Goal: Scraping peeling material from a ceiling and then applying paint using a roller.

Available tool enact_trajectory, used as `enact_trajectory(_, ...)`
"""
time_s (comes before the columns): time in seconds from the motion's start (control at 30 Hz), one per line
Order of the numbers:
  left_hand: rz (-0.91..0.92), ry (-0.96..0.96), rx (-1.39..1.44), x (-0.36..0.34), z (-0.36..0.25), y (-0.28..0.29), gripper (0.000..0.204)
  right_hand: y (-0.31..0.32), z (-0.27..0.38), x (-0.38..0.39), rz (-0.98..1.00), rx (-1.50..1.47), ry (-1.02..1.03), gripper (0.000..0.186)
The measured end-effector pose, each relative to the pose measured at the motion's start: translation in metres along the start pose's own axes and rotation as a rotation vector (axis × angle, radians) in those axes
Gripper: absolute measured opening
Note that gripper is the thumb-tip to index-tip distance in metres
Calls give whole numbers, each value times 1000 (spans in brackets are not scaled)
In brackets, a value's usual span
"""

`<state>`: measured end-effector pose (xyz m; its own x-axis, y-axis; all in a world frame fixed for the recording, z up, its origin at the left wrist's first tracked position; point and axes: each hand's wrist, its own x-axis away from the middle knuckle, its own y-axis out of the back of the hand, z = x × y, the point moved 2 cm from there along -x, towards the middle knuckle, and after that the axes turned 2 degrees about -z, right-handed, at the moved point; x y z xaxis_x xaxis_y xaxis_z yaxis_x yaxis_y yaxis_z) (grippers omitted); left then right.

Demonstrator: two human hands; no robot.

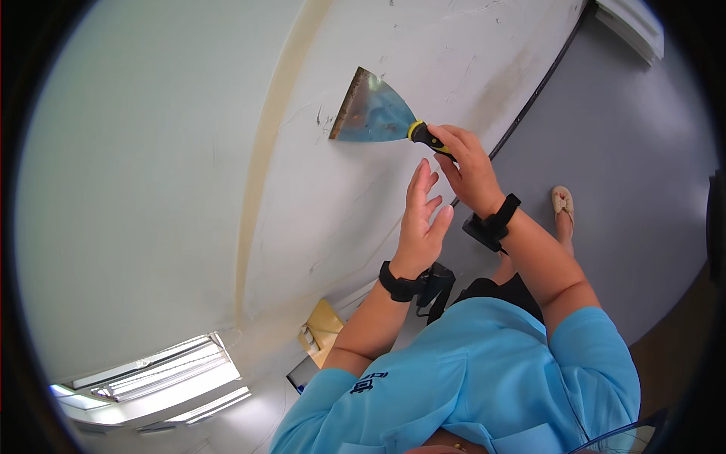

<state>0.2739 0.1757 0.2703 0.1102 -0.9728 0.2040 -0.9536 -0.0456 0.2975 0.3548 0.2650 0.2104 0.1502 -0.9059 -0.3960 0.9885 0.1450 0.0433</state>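
My right hand grips the black-and-yellow handle of a wide putty knife. Its broad metal blade, darkened along the far edge, lies at the white wall, among small dark scuffs just right of a long beige vertical band. Below the handle, my left hand is raised near the wall with its fingers extended and apart, holding nothing. Both wrists wear black straps with devices attached.
A dark skirting line divides the wall from the grey floor. A stack of white pieces lies at the top right. My sandalled foot shows at the right. A window and a tan board appear at the lower left.
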Motion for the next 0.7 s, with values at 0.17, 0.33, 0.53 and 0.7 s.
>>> enact_trajectory(0.17, -15, 79, -9, 6, -7, -4, 60, 6, 4, -4, 11, 24, 7, 51)
enact_trajectory(0.33, 36, 107, 4, 2, -8, -26, 59, 25, -3, -6, 15, -6, -42, 49)
enact_trajectory(0.53, 29, 103, -24, -1, -15, -34, 59, 36, -1, -8, 48, -9, -63, 47)
enact_trajectory(0.7, 36, 102, -24, 7, -28, -33, 59, 35, 9, -5, -12, 13, -15, 46)
